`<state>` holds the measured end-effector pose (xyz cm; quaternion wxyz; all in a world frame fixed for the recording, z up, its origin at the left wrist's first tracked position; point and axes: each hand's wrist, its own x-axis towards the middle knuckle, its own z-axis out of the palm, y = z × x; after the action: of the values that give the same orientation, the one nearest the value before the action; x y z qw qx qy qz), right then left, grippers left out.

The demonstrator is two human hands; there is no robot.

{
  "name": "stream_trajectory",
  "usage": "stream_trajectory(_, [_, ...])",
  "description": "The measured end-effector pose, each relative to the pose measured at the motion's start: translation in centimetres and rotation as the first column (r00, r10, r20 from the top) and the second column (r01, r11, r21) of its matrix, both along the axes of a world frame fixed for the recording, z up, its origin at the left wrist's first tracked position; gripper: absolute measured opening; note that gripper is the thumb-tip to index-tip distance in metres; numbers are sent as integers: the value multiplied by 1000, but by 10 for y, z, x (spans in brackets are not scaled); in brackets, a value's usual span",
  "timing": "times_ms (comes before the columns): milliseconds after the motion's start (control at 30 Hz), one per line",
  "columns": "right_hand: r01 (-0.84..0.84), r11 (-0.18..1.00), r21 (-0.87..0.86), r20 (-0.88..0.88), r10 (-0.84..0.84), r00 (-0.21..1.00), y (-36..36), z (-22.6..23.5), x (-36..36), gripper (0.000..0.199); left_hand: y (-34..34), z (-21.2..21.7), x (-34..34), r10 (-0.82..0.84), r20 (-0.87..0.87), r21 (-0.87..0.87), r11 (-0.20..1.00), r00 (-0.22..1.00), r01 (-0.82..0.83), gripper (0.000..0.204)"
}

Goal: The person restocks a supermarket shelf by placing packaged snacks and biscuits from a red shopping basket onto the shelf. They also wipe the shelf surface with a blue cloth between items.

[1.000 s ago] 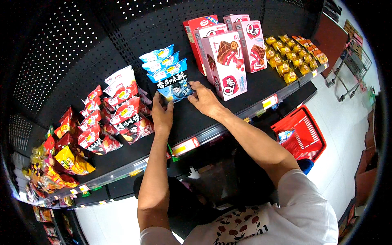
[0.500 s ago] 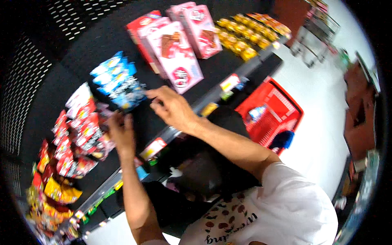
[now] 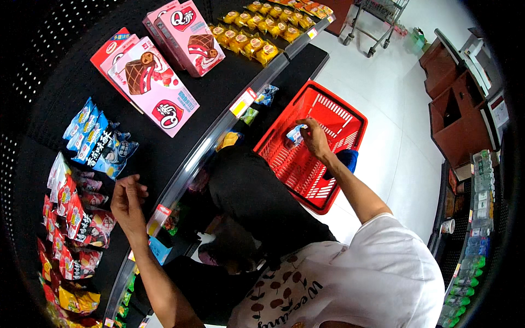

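Note:
My left hand (image 3: 129, 202) is at the front of the black shelf, just below upright blue snack bags (image 3: 101, 139). Its fingers are loosely bent and apart, with nothing visible in them. Stretched to the right, my right hand (image 3: 315, 140) hovers over the red shopping basket (image 3: 334, 203), fingers spread and slightly curled. A small blue-and-white packet (image 3: 295, 134) shows in the basket beside those fingertips; whether they touch it is unclear. Red-and-white snack bags (image 3: 82, 218) stand in rows left of my left hand.
Pink biscuit boxes (image 3: 158, 87) and yellow-wrapped cakes (image 3: 249, 41) stand farther along the shelf (image 3: 158, 147). Its price-tag edge (image 3: 205, 139) runs diagonally between my arms. A shopping cart (image 3: 377, 16), brown counters (image 3: 456, 117) and a bottle rack (image 3: 473, 246) lie beyond the pale floor.
My right hand has swung from beside the blue bags out over the basket. My left hand has drawn slightly back from the bags. The view has shifted toward the right.

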<state>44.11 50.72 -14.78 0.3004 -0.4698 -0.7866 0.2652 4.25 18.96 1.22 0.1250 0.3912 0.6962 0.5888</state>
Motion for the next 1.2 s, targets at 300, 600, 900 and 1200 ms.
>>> stream_trajectory(300, [-61,974,218,459,-47,887,70,-100,11,36,19,-5,12,-31,-35,-6,1000,999,30,18])
stream_trajectory(600, [-109,972,207,576,-31,817,84,-152,38,22,23,-8,16,-16,20,-43,999,1000,17,22])
stream_trajectory(900, [13,998,69,116,-21,993,24,-9,73,17,17,-2,19,-68,-26,-40,997,997,67,21])
stream_trajectory(1200, [-109,959,263,-399,211,893,-71,212,-8,7,2,11,22,-15,38,109,994,999,10,29])
